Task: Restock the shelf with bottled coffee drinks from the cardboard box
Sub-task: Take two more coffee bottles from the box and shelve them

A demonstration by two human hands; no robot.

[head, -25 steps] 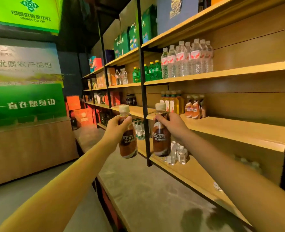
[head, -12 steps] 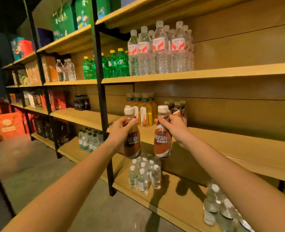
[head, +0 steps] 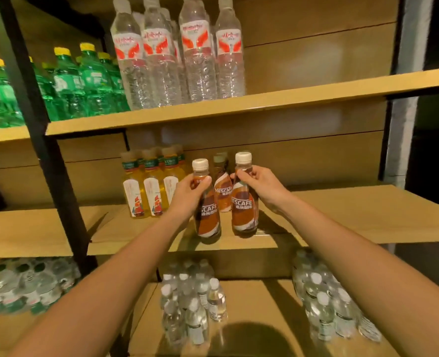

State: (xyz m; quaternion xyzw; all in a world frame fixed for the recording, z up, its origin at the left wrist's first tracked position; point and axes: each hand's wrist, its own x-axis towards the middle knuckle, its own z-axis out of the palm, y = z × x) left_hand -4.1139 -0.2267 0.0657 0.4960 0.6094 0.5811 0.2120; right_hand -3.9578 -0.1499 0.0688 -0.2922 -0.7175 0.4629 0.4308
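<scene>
Head view: both arms reach forward to the middle shelf [head: 367,215], each hand gripping one bottled coffee drink. The left hand [head: 187,195] wraps fingers and thumb round the shoulder of the left coffee bottle [head: 209,217]. Its long axis runs close to vertical, white cap up, the top leaning a little to the left. The right hand [head: 260,185] clasps the neck of the right coffee bottle [head: 244,210], which stands upright with its cap up and its label facing the camera. Both bases sit down at the shelf board near its front edge, side by side with a small gap between them. Whether they rest fully on the wood cannot be told. Just behind them stands another coffee bottle [head: 223,195] of the same brand, and to its left a cluster of yellow tea bottles [head: 148,191]. On the shelf above are tall clear water bottles [head: 177,55] and green bottles [head: 84,81] – below, small water bottles [head: 192,305]. A black post [head: 43,140] rises at the left.
</scene>
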